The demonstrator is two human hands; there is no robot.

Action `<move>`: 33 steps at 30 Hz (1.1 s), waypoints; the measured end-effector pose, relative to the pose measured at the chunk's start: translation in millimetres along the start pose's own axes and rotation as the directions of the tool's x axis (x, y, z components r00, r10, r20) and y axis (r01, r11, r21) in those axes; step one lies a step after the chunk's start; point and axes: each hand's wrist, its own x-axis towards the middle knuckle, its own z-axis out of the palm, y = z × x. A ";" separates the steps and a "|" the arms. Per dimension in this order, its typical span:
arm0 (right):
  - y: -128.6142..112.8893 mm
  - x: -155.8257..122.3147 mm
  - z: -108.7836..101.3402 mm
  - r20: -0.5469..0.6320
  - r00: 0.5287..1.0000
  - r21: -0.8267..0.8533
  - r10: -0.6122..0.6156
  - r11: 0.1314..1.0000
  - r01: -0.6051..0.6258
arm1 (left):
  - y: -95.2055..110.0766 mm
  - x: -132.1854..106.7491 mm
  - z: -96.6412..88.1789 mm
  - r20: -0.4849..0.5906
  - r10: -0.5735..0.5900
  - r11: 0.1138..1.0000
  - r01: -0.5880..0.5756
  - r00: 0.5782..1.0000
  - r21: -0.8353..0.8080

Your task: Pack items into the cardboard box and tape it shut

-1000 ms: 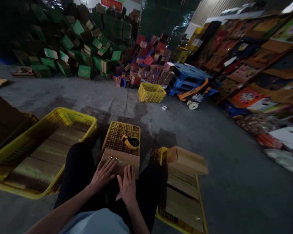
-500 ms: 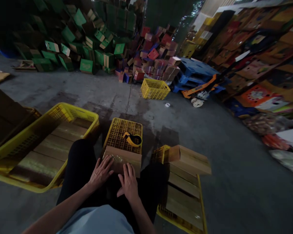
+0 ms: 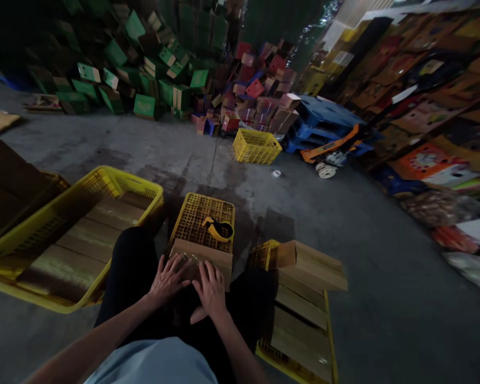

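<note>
Between my knees a brown cardboard box (image 3: 220, 260) rests at the near end of an upturned yellow plastic crate (image 3: 188, 218). My left hand (image 3: 168, 280) lies on the box's left part, fingers spread. On its near middle lies my right hand (image 3: 210, 288), fingers stretched out and thumb apart. A shiny clear patch, like plastic or tape, shows on the cardboard by the fingertips. Just beyond the box, a yellow tape dispenser (image 3: 218, 229) sits on the crate. The side of the box facing me is partly hidden by my hands.
To the left, a large yellow crate (image 3: 144, 220) holds several cardboard boxes. Another yellow crate (image 3: 331, 330) with boxes stands at my right, one open carton (image 3: 316, 265) on top. Farther off are a yellow basket (image 3: 258, 149), blue pallets (image 3: 324, 114), a pallet jack (image 3: 332, 146) and piled cartons.
My right hand has slid slightly left and forward on the box, closer to my left hand. The left hand stays nearly in place. The view has shifted a little.
</note>
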 end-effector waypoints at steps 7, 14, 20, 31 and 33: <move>-8.4 22.7 8.3 -0.060 0.995 0.024 -0.084 0.996 0.086 | 6.9 5.0 5.6 -0.039 -0.026 0.999 0.027 0.999 0.027; -17.2 43.1 4.0 -0.035 0.993 0.030 -0.110 0.993 0.111 | 0.5 8.3 0.9 -0.061 0.071 0.997 -0.072 0.996 -0.007; -12.9 29.3 -0.2 -0.026 0.990 0.040 -0.135 0.990 0.136 | -9.8 5.9 -6.7 -0.034 0.125 0.992 -0.125 0.992 0.011; -1.7 -26.1 4.1 -0.012 0.996 0.038 -0.084 0.996 0.084 | -5.9 4.2 -6.5 -0.031 0.050 0.999 -0.049 0.998 0.017; -2.8 -27.5 3.1 -0.003 0.997 0.044 -0.076 0.996 0.076 | -1.6 -0.8 -5.3 -0.026 0.056 0.998 -0.055 0.998 0.033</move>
